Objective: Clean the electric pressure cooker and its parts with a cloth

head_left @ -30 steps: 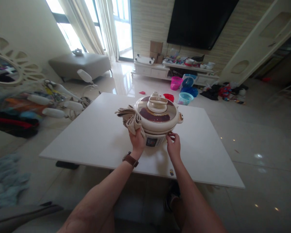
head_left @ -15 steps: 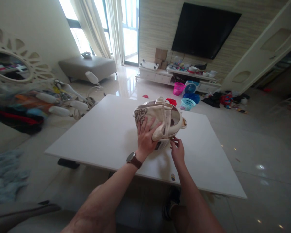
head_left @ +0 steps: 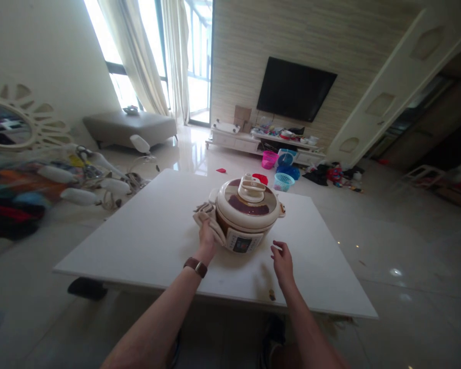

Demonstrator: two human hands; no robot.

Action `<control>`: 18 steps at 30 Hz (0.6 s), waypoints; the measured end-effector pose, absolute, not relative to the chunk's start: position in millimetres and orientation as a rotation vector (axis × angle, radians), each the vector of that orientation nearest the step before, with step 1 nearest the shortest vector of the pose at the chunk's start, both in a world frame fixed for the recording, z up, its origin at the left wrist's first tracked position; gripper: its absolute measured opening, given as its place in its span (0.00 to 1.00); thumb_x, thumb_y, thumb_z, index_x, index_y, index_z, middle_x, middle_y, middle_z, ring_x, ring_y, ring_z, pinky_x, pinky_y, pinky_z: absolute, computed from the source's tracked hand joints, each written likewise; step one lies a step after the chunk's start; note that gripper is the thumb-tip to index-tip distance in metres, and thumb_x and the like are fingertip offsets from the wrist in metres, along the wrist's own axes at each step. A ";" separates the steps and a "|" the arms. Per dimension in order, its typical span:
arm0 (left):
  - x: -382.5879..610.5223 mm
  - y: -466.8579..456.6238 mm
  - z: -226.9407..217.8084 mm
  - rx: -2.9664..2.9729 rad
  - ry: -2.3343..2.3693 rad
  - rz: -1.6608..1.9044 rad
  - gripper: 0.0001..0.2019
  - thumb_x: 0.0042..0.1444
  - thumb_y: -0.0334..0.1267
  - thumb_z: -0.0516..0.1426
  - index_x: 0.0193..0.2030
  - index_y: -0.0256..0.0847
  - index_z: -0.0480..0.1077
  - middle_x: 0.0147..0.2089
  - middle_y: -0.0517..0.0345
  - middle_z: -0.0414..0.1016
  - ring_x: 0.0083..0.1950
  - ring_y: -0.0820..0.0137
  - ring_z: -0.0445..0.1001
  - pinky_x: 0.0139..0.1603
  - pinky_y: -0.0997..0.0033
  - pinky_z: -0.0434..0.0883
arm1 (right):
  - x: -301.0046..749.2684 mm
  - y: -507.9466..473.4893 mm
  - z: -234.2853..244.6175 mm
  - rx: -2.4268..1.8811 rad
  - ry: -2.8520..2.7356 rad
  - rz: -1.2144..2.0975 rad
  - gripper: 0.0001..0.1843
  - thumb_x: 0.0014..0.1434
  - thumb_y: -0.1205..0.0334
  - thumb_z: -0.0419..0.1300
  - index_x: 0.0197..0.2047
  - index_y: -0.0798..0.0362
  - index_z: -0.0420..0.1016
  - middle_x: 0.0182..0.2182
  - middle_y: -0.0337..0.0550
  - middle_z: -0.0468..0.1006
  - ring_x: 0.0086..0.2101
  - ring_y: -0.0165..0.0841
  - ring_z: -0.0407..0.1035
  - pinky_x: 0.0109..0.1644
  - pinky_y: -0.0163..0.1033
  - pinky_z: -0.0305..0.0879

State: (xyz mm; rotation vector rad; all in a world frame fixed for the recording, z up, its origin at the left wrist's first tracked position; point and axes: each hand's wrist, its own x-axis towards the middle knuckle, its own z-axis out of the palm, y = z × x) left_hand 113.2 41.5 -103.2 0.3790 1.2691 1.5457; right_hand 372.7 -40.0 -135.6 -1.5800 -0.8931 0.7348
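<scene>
An electric cooker (head_left: pixel 249 225) with a cream lid (head_left: pixel 226 218), a dark see-through top and a raised handle (head_left: pixel 251 188) stands upright on the white table (head_left: pixel 157 230). Its label panel faces me. My left hand (head_left: pixel 207 238) grips a folded beige cloth (head_left: pixel 204 218) against the cooker's left side. To the front right of the cooker, my right hand (head_left: pixel 282 260) hovers over the table, fingers loosely bent and apart, holding nothing. A small sticker-like spot (head_left: pixel 271 294) shows near the table's front edge.
Beyond the table stand a pink basket (head_left: pixel 269 159), a light blue basket (head_left: pixel 283 181) and a cluttered TV cabinet (head_left: pixel 234 141). A white-armed lamp (head_left: pixel 117 185) and piled clothes (head_left: pixel 11 215) lie to the left. A padded bench (head_left: pixel 130 129) is by the window.
The cloth has come off the lid and is now bunched in my left hand at the cooker's left side. My right hand has drawn away from the cooker's front. The view has tilted up.
</scene>
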 end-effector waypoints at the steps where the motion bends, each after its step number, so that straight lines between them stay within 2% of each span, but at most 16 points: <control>1: 106.1 41.1 -97.4 0.264 1.206 1.560 0.11 0.69 0.43 0.55 0.48 0.42 0.76 0.45 0.51 0.85 0.57 0.62 0.84 0.64 0.60 0.79 | 372.5 -45.1 -133.1 -1.585 -0.870 0.743 0.25 0.47 0.39 0.66 0.41 0.47 0.78 0.49 0.51 0.85 0.44 0.46 0.77 0.45 0.49 0.75; 4: 80.7 38.2 -70.8 0.122 0.859 1.665 0.14 0.69 0.42 0.55 0.55 0.43 0.77 0.52 0.53 0.86 0.62 0.63 0.83 0.68 0.61 0.77 | 367.6 -64.2 -123.5 -1.576 -0.812 0.792 0.23 0.44 0.40 0.69 0.39 0.47 0.79 0.45 0.49 0.85 0.45 0.46 0.78 0.43 0.46 0.74; 7: 56.2 27.6 -44.7 0.124 0.555 1.676 0.19 0.67 0.44 0.58 0.63 0.45 0.76 0.58 0.53 0.86 0.66 0.60 0.81 0.72 0.56 0.74 | 354.0 -88.0 -112.1 -1.534 -0.787 0.902 0.23 0.45 0.39 0.71 0.37 0.47 0.80 0.44 0.49 0.86 0.47 0.47 0.79 0.44 0.45 0.73; 11: 46.5 -0.5 -26.6 0.136 0.404 1.521 0.25 0.66 0.46 0.60 0.68 0.43 0.73 0.60 0.50 0.85 0.69 0.55 0.79 0.76 0.48 0.71 | 320.4 -118.2 -99.8 -1.438 -0.789 1.122 0.27 0.46 0.33 0.74 0.37 0.47 0.82 0.47 0.50 0.87 0.50 0.49 0.80 0.46 0.45 0.73; 15: 77.0 -38.1 -24.3 0.284 0.382 1.211 0.29 0.66 0.55 0.57 0.66 0.38 0.75 0.59 0.42 0.85 0.70 0.47 0.78 0.74 0.41 0.71 | 278.4 -137.8 -95.2 -1.123 -0.738 1.390 0.40 0.45 0.20 0.71 0.48 0.43 0.87 0.61 0.51 0.84 0.62 0.52 0.75 0.54 0.50 0.76; 18: 113.1 -64.3 -28.4 0.368 0.376 0.947 0.32 0.64 0.62 0.54 0.59 0.36 0.79 0.55 0.38 0.86 0.67 0.44 0.79 0.69 0.40 0.74 | 262.1 -147.3 -92.3 -0.938 -0.591 1.425 0.48 0.41 0.11 0.66 0.51 0.39 0.86 0.61 0.49 0.85 0.65 0.54 0.74 0.60 0.60 0.77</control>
